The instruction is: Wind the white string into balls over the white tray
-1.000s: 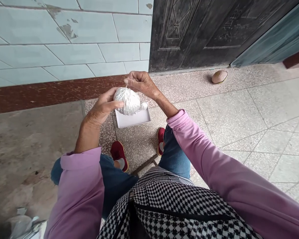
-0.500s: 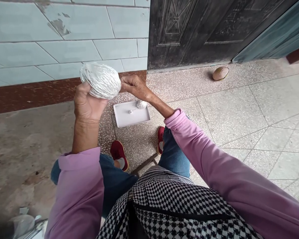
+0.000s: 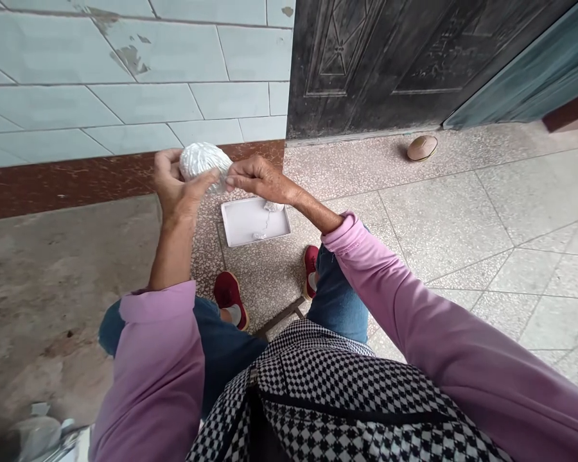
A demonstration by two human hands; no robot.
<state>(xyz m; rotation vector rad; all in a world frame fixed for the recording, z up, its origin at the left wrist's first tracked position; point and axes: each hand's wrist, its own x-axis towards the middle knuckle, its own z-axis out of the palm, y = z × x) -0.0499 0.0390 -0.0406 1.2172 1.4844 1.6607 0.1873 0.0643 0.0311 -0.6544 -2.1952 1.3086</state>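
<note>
A ball of white yarn is held up in front of the wall in my left hand, its fingers and thumb wrapped round the left and lower sides. At the ball's right end my right hand is closed in a pinch on the yarn; the strand between the fingertips is too fine to make out. Below them, a white rectangular tray lies on the floor. In its far right corner rests a smaller white ball of yarn, with a loose strand running to a small white clump near the front edge.
A tan rounded object lies on the floor by the dark door. The tiled wall rises close behind my hands. My red shoes flank the floor before the tray. Clear plastic items sit at lower left.
My left hand has turned the yarn ball, and both hands are slightly lower. In the tray, the small clump has shifted toward the front edge, and the strand now stretches longer.
</note>
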